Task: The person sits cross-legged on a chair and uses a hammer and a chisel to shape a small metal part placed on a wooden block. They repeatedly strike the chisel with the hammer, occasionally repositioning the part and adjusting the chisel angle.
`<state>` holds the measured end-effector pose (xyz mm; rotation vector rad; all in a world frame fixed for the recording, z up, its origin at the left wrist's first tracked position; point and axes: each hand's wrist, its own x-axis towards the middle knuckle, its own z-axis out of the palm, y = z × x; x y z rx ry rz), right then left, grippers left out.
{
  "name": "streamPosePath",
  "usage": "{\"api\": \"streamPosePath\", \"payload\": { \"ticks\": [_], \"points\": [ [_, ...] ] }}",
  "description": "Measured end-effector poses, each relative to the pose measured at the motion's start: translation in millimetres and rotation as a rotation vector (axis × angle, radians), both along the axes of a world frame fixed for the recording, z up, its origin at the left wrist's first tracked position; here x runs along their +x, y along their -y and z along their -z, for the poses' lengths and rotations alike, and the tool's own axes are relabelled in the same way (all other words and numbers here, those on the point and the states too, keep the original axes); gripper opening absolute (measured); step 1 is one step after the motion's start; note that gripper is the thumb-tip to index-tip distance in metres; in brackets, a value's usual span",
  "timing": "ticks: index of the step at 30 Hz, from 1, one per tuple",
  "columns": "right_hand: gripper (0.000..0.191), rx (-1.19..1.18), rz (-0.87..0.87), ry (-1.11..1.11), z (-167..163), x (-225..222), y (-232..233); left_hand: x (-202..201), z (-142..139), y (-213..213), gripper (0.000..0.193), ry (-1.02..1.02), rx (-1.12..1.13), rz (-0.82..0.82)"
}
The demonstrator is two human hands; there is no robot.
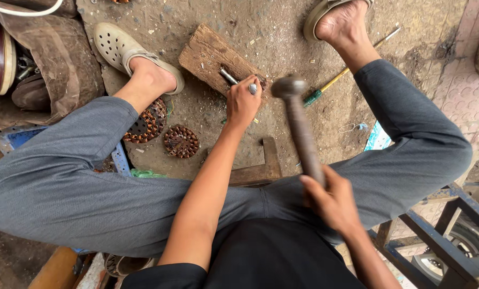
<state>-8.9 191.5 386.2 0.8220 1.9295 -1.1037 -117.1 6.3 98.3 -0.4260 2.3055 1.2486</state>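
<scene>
Dusty concrete floor fills the frame; near top centre lies a wooden block [214, 60], where the left hand [242, 101] grips a metal rod [235, 80]. Just right, the right hand [330, 200] clenches a raised hammer [298, 126]. I judge striking is underway; the blow needs the rod kept steady.

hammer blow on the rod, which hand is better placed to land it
Right. The right hand already grips the hammer, its head raised just beside the rod. The left hand is busy holding that rod on the wood block, so it likely stays put.
</scene>
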Motion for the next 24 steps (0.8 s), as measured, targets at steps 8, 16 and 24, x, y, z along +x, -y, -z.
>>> {"api": "streamPosePath", "payload": {
  "ticks": [8, 16, 24],
  "points": [
    [0.034, 0.107, 0.341, -0.086, -32, 41, -75, -21, 34, 40, 0.027, -0.045, 0.379, -0.241],
    [0.039, -0.11, 0.686, -0.224, -16, 53, -96, -51, 21, 66, 0.037, 0.064, 0.581, -0.545],
    [0.039, -0.159, 0.638, -0.107, -13, 37, -97, -100, -27, 148, 0.036, -0.332, 0.376, -0.403]
  ]
}}
